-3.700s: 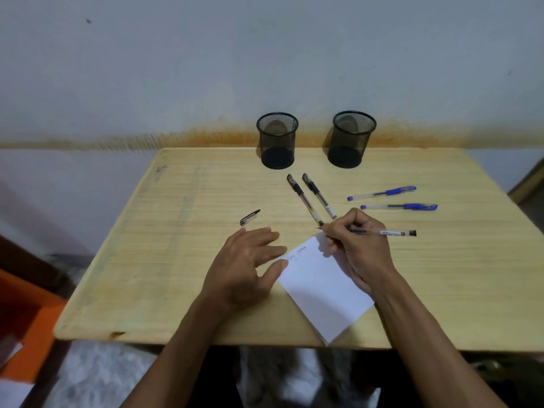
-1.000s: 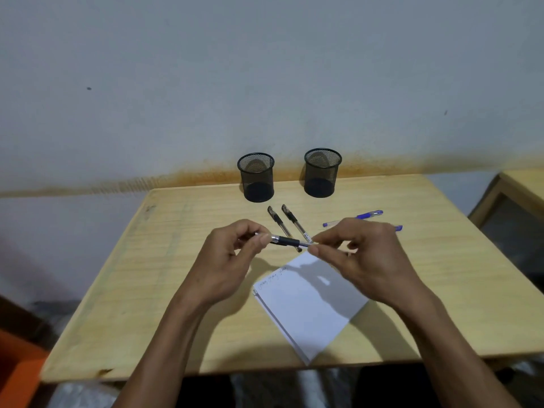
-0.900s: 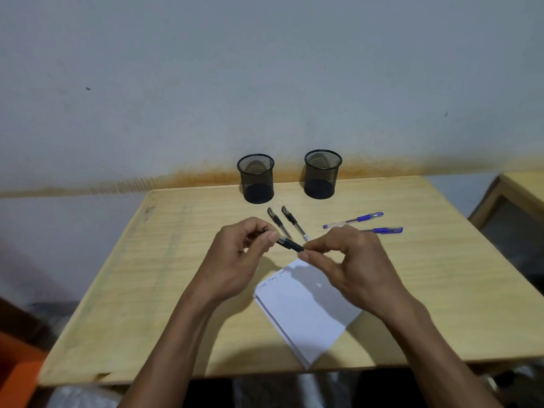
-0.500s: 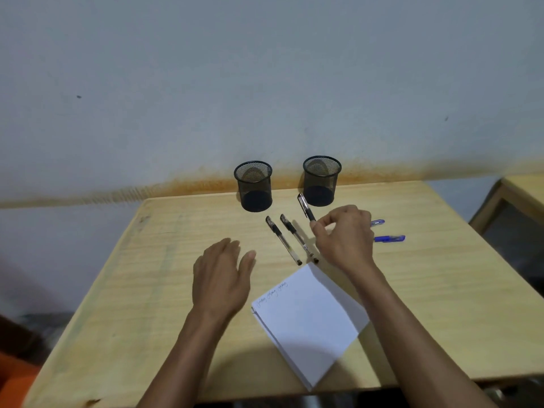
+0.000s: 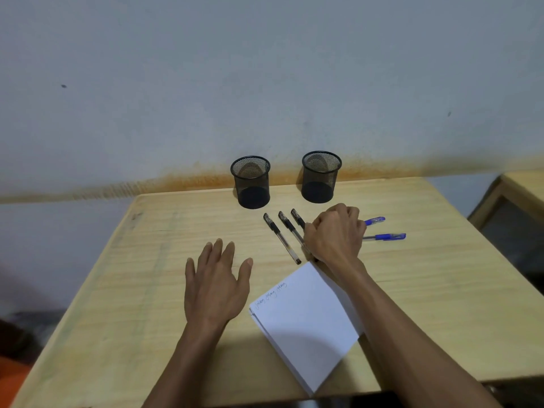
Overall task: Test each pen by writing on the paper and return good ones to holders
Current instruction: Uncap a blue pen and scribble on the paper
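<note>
**Pens laid out before the two mesh holders**

Head view: Three black pens lie side by side near the table's [image 5: 441, 304] centre, caps toward the wall: the left black pen [image 5: 281, 238], the middle black pen [image 5: 290, 226], and the right black pen [image 5: 298, 218], whose lower part is hidden under the right hand [image 5: 334, 235]. That hand's fingers are curled over the right black pen; whether they grip it or merely rest on it cannot be told. At 3 o'clock from the hand two blue pens poke out, the upper blue pen [image 5: 374, 221] and the lower blue pen [image 5: 385, 237]. The left hand [image 5: 216, 285] lies flat, fingers straight and slightly spread, holding nothing, at 9 o'clock from the paper [image 5: 306, 322]. The paper bears handwriting along its upper left edge. At 12 o'clock stand the left holder [image 5: 251, 182] and the right holder [image 5: 321, 176], well apart.
</note>
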Demonstrator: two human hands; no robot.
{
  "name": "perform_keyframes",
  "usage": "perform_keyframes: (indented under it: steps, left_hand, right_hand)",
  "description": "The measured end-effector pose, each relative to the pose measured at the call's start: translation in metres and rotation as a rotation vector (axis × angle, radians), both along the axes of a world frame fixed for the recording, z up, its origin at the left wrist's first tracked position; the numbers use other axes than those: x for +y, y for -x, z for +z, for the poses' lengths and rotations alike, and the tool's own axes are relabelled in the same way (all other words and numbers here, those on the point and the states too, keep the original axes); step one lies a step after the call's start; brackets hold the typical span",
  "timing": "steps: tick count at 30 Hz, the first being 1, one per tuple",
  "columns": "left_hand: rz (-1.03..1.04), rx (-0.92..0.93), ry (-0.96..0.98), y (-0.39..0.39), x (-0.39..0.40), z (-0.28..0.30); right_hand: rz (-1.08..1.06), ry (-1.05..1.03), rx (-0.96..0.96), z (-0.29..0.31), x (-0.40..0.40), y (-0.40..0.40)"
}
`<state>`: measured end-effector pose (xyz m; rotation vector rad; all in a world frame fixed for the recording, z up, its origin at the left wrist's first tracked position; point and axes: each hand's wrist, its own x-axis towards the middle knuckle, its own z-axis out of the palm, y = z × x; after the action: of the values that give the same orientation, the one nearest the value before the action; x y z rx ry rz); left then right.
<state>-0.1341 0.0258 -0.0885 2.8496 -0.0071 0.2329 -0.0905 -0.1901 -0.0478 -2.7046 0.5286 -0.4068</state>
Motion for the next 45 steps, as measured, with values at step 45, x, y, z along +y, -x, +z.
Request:
perform_keyframes:
  steps: [45]
  left_hand:
    - [-0.317,-0.176,0.691,0.072,-0.035,0.068]
  right_hand:
    - [0.299,-1.37,-0.269,0.033,0.02,0.117]
